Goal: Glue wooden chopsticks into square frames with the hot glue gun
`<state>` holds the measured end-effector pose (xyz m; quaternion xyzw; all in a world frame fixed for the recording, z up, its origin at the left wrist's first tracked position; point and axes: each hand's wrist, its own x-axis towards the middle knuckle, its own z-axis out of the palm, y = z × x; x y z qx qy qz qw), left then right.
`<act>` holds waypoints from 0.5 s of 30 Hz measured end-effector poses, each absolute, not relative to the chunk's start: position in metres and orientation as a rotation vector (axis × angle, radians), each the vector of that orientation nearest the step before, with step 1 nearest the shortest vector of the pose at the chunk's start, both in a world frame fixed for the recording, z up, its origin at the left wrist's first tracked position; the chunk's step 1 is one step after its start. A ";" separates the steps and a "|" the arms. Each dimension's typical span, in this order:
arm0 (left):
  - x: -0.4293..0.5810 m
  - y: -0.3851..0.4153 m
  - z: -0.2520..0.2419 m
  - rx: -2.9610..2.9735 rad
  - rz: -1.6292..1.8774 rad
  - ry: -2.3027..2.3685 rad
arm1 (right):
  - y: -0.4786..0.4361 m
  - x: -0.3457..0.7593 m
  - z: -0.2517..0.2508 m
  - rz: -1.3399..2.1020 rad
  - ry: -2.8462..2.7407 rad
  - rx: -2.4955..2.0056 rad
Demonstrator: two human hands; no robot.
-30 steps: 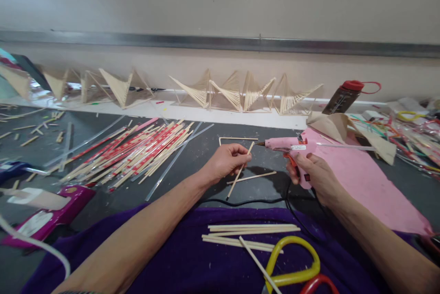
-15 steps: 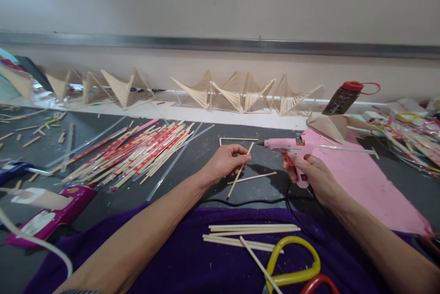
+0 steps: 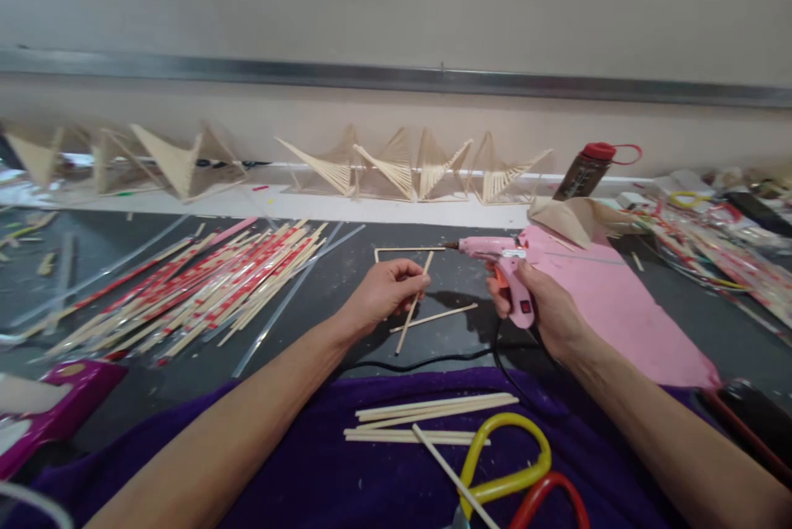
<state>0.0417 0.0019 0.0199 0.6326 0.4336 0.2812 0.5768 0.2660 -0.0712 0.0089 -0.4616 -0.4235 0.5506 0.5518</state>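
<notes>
Pinched in my left hand [image 3: 391, 290] is a thin wooden stick [image 3: 407, 329], slanting across the other sticks. My right hand [image 3: 544, 302] is wrapped round the handle of a pink hot glue gun [image 3: 495, 250], its nozzle pointing left. The nozzle tip is at the right end of a horizontal stick [image 3: 408, 249], which meets another stick at its left end; whether it touches cannot be made out. Another loose-looking stick [image 3: 442, 317] lies below, crossed by the held one. Several cut sticks [image 3: 433, 407] rest on the purple cloth [image 3: 297, 446], beside scissors with yellow and red handles [image 3: 507, 475].
Bundles of wrapped chopsticks [image 3: 210, 290] lie at left, near a purple device [image 3: 68, 409]. Finished stick models [image 3: 384, 170] line the back ledge. A bottle with a red lid [image 3: 585, 170] and pink sheet [image 3: 624, 323] are at right. A black cord [image 3: 421, 366] crosses the dark tabletop.
The view has swung slightly right, so everything sits further left. Both hands keep their holds, and the glue gun's nozzle stays close to the horizontal stick's end.
</notes>
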 end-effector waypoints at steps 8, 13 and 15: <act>0.052 -0.019 0.032 1.587 0.578 0.931 | -0.065 0.271 0.010 1.447 -0.853 -0.886; 0.052 -0.019 0.030 1.575 0.565 0.949 | -0.066 0.270 0.012 1.447 -0.877 -0.891; 0.051 -0.017 0.029 1.571 0.568 0.953 | -0.066 0.270 0.012 1.455 -0.882 -0.898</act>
